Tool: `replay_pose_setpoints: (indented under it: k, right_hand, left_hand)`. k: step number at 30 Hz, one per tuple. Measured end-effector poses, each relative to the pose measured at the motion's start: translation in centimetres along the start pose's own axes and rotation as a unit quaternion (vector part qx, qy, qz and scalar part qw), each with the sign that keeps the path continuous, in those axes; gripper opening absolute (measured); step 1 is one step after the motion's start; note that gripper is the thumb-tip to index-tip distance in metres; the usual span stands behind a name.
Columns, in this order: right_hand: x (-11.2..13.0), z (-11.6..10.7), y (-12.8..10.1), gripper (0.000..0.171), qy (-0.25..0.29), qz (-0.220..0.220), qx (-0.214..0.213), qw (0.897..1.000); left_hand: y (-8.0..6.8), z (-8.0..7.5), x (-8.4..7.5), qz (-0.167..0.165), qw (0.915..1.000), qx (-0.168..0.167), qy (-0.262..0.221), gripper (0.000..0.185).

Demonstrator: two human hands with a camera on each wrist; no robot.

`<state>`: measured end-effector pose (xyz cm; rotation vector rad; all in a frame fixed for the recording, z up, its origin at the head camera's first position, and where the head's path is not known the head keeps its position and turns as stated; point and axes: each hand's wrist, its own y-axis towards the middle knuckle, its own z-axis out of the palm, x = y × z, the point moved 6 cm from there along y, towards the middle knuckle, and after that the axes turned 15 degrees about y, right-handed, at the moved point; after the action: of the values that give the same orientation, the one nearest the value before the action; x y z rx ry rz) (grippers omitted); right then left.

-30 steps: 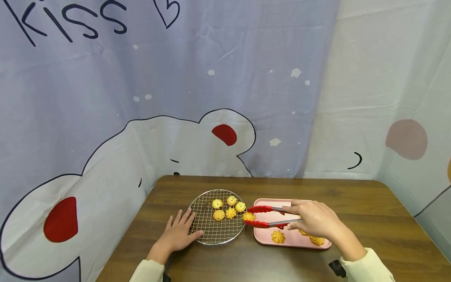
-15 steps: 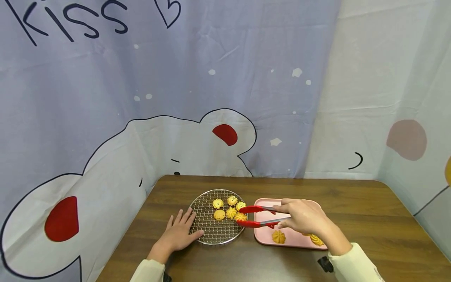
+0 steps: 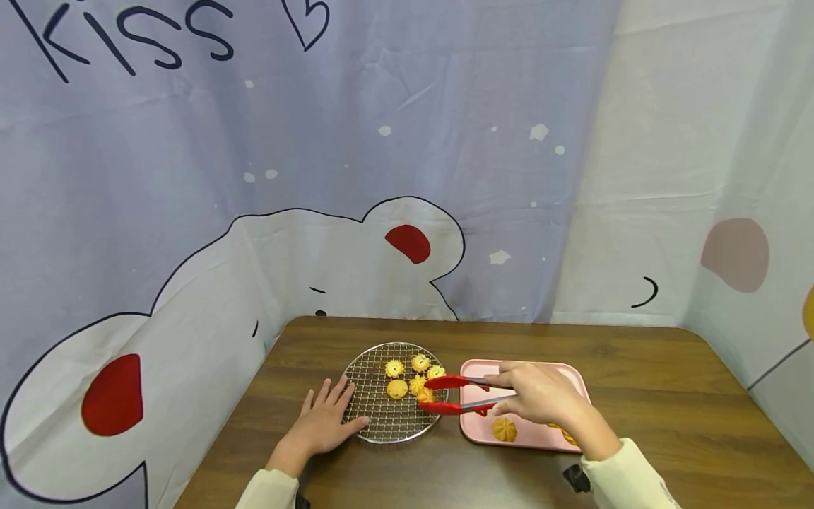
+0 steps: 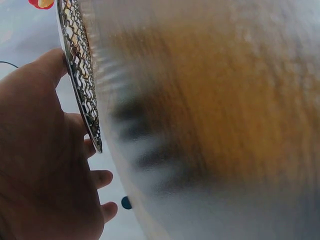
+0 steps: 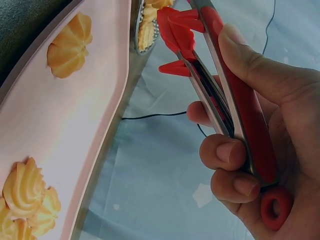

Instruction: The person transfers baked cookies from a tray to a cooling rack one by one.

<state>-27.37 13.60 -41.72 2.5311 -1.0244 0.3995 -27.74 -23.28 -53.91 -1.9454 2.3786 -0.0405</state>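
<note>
Red tongs [image 5: 245,100] below black lettering [image 3: 149,41] ("kiss")

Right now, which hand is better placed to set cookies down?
Likely the right hand: it grips tongs that flank a cookie over the rack; the left hand only touches the rack's rim.

Left hand [image 3: 320,426]: palm down, fingers [image 3: 336,392] straight and spread toward the far edge of the tabletop [image 3: 649,382], thumb [image 3: 356,424] extended inward. Position: nearer the left edge than the right. Right hand [image 3: 547,396]: nearer the right edge, pointing toward the left edge; fingers [image 5: 222,151] curled in a grip, thumb [image 5: 247,59] opposed. Both forearms [image 3: 267,489]: angled inward; pale sleeves [image 3: 626,477] cover them to the wrists [image 3: 289,456].
</note>
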Motion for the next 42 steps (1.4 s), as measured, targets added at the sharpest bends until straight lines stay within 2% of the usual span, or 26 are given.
replay_pose_setpoints:
  k: [5, 9, 15, 24, 31, 42]
  right_hand:
    - [-0.1, 0.2, 0.1, 0.043, 0.002, -0.003, -0.002, 1.000]
    - [-0.3, 0.3, 0.3, 0.043, 0.001, -0.004, -0.003, 1.000]
    - [-0.6, 0.4, 0.4, 0.043, 0.005, -0.006, -0.002, 1.000]
    - [-1.0, 0.3, 0.6, 0.047, 0.017, 0.008, 0.016, 1.000]
    - [-1.1, 0.2, 0.8, 0.047, 0.025, 0.007, 0.021, 0.999]
    - [-1.7, 1.1, 1.5, 0.049, 0.022, 0.038, 0.037, 0.998]
  left_hand:
    - [0.0, -0.1, -0.1, 0.001, 0.9999, 0.010, -0.005, 0.087]
    - [0.1, 0.0, 0.0, -0.007, 0.9999, 0.007, 0.009, 0.084]
    - [0.0, -0.4, -0.2, 0.001, 1.0000, -0.004, -0.006, 0.086]
    - [-0.2, -0.8, -0.5, -0.008, 0.9998, 0.017, -0.003, 0.083]
    - [-0.1, -0.7, -0.5, -0.013, 0.9998, 0.014, -0.002, 0.083]
    - [0.0, -0.6, -0.4, -0.014, 0.9997, 0.018, 0.000, 0.084]
